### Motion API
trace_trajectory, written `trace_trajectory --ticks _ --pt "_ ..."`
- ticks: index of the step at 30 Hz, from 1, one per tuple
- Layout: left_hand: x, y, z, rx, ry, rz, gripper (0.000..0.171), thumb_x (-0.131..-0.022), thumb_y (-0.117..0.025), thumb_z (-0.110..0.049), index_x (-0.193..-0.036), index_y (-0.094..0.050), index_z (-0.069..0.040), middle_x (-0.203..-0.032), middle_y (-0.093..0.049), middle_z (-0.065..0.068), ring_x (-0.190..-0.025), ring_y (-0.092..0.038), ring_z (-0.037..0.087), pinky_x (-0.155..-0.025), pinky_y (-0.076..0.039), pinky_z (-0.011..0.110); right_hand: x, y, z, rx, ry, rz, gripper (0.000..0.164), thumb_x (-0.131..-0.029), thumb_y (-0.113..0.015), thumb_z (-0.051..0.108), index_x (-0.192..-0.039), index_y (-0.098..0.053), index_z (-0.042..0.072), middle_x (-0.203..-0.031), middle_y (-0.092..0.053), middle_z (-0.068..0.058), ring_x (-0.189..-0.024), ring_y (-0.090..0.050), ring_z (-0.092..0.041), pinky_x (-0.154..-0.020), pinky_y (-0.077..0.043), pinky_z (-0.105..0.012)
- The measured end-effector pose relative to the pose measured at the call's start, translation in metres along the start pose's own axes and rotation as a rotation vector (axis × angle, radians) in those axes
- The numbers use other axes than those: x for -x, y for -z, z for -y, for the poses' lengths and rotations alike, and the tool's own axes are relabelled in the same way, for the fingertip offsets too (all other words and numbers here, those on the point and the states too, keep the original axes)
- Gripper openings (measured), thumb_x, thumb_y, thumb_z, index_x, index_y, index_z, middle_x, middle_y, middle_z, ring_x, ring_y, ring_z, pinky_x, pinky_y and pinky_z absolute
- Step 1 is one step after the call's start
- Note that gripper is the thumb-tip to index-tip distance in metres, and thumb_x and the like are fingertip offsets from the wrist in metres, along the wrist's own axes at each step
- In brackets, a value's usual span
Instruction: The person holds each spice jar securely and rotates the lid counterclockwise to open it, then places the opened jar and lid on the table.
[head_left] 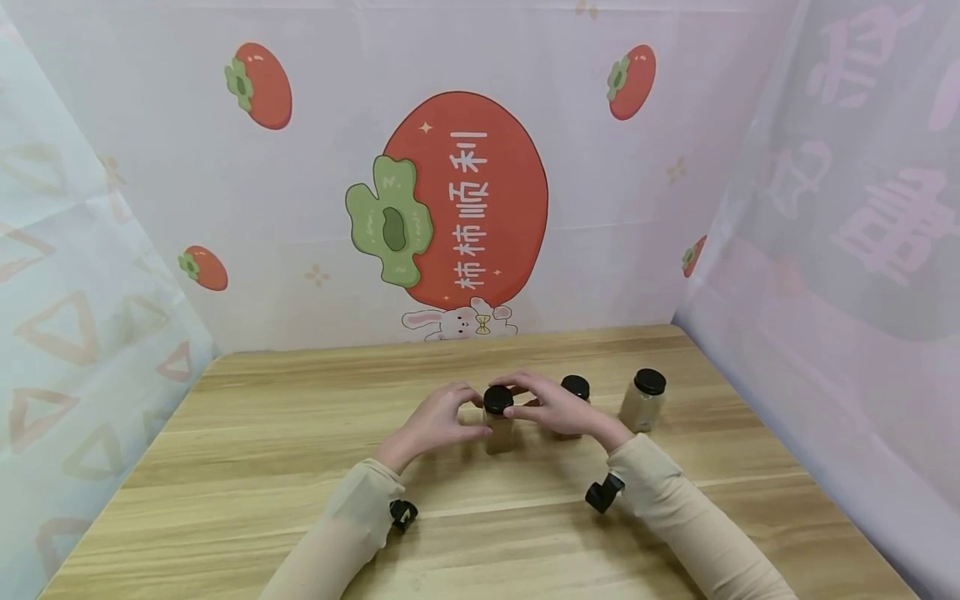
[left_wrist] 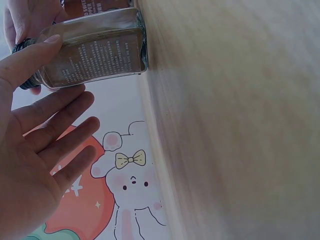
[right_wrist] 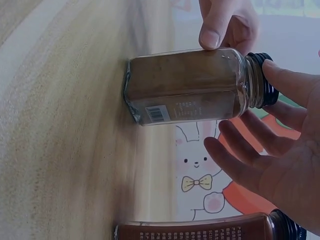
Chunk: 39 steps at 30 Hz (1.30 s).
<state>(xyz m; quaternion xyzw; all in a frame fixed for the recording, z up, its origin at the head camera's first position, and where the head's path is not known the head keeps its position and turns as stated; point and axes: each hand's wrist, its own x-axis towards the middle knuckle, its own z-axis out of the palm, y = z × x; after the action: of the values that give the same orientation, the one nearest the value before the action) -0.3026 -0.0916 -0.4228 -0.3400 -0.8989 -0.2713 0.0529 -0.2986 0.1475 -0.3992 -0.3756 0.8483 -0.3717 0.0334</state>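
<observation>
A square glass spice jar point(head_left: 499, 440) of brown powder stands on the table between the two hands. My left hand point(head_left: 441, 421) holds it near its shoulder, thumb on one side and fingers on the other. From the right, my right hand point(head_left: 557, 406) grips the black lid point(right_wrist: 270, 87) with thumb and fingertips. Ridged glass threads show just below that lid in the right wrist view. White print covers one face of the glass in the left wrist view, and a barcode label point(right_wrist: 157, 113) shows on another.
Behind the right hand stands a second black-lidded jar point(head_left: 576, 387) of reddish-brown contents, partly hidden. A third jar point(head_left: 642, 404), with paler contents, is farther right. The wooden table point(head_left: 300, 467) meets a cloth backdrop point(head_left: 315, 167) printed with persimmons and a rabbit.
</observation>
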Motion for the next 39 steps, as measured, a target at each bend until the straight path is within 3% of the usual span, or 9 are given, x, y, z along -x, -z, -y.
trace_trajectory --ticks 10,19,27,32,39 --pt "-0.001 0.000 0.000 -0.001 -0.011 -0.003 0.043 -0.077 -0.076 -0.040 -0.105 -0.067 -0.009 -0.103 -0.064 0.001 -0.102 -0.061 0.026 -0.090 -0.049 0.038 0.001 0.000 0.003 -0.066 -0.051 0.004 0.054 -0.091 -0.064 0.028 -0.138 -0.046 0.010 -0.139 -0.048 -0.008 -0.122 -0.052 -0.030 -0.092 -0.052 -0.042" --pt "0.000 0.000 -0.001 0.001 -0.001 0.000 0.042 -0.077 -0.076 -0.039 -0.104 -0.067 -0.009 -0.103 -0.064 0.001 -0.103 -0.061 0.028 -0.091 -0.049 0.038 0.002 -0.008 0.010 -0.044 -0.099 -0.130 0.055 -0.086 -0.070 0.030 -0.130 -0.049 0.004 -0.131 -0.055 -0.014 -0.116 -0.057 -0.031 -0.089 -0.052 -0.047" --pt "0.000 0.000 -0.001 -0.002 -0.017 -0.007 0.041 -0.077 -0.077 -0.038 -0.104 -0.068 -0.009 -0.103 -0.064 0.002 -0.102 -0.062 0.027 -0.090 -0.050 0.038 0.001 -0.013 0.016 -0.012 -0.143 -0.215 0.051 -0.082 -0.074 0.031 -0.120 -0.052 0.005 -0.119 -0.060 -0.010 -0.115 -0.058 -0.034 -0.090 -0.050 -0.051" --pt "0.000 0.000 -0.001 0.007 -0.009 -0.005 0.042 -0.077 -0.076 -0.039 -0.105 -0.067 -0.008 -0.104 -0.064 0.002 -0.103 -0.062 0.028 -0.090 -0.049 0.038 0.001 -0.014 0.018 -0.003 -0.153 -0.227 0.049 -0.082 -0.074 0.031 -0.118 -0.053 0.005 -0.118 -0.060 -0.011 -0.115 -0.057 -0.037 -0.090 -0.050 -0.050" --pt "0.000 0.000 -0.001 0.004 -0.009 -0.003 0.043 -0.077 -0.076 -0.038 -0.106 -0.067 -0.008 -0.104 -0.064 0.002 -0.103 -0.062 0.027 -0.091 -0.049 0.038 0.001 -0.012 0.016 -0.007 -0.145 -0.210 0.049 -0.083 -0.073 0.031 -0.120 -0.054 0.005 -0.120 -0.061 -0.010 -0.114 -0.059 -0.031 -0.089 -0.052 -0.045"
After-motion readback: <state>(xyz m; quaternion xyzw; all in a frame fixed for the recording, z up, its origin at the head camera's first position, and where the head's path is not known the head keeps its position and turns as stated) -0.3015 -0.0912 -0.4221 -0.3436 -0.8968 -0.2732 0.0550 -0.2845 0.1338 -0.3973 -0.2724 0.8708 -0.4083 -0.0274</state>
